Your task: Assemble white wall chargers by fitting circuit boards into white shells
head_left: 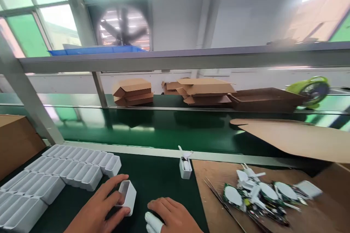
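Observation:
My left hand (pixel 105 205) grips a small white open-topped plastic box (pixel 129 198), with fingers at its rim and near side. My right hand (pixel 172 213) rests low over the dark green table to the right of that box. Nothing shows in its loosely bent fingers, and white covers are on some of its fingertips. To the left stand rows of similar white boxes (pixel 51 185), packed side by side. Beyond my right hand, another white box (pixel 185 169) stands upright with small white parts sticking out of its top.
Circuit boards with white discs (pixel 258 193) lie heaped on brown cardboard (pixel 213 204) at right, beside metal tweezers (pixel 224 204). A green conveyor belt (pixel 164 127) runs behind, bearing a cardboard sheet (pixel 295 138). Folded cartons (pixel 206 87) and a green fan (pixel 308 93) stand farther back.

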Available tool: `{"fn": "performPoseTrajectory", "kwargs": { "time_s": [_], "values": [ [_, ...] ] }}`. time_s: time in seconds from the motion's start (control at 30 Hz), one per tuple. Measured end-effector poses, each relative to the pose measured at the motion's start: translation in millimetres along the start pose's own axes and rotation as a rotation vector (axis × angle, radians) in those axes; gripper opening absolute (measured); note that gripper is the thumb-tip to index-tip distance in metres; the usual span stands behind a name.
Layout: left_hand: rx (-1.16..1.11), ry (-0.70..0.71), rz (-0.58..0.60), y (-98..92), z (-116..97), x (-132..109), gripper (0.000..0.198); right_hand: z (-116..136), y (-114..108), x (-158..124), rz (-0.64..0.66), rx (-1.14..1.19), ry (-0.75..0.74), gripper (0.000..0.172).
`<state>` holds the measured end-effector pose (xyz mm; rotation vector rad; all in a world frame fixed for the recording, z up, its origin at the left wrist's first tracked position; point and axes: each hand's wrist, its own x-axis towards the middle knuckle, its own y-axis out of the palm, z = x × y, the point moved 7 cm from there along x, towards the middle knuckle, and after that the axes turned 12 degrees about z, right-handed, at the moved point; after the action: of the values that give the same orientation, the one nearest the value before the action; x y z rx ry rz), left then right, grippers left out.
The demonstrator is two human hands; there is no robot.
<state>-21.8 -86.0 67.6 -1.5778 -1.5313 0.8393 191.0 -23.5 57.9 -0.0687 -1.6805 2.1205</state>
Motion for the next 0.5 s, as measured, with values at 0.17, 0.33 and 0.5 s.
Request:
{"fn": "performPoseTrajectory", "kwargs": {
  "time_s": [0.17,0.33,0.5],
  "values": [
    [-0.023,0.264,0.063,41.3,-23,54,0.012,-24,-42,-14,0.185,-0.239,0.078,0.012],
    [-0.152,0.271,-0.033,59.3,-18,69,0.056,-79,-112,-74,0.2,-0.307,0.431,0.021],
    [-0.222,0.216,-0.02,79.0,-11,59,0.073,-105,-112,-125,0.31,-0.348,0.561,0.032]
  ]
}}
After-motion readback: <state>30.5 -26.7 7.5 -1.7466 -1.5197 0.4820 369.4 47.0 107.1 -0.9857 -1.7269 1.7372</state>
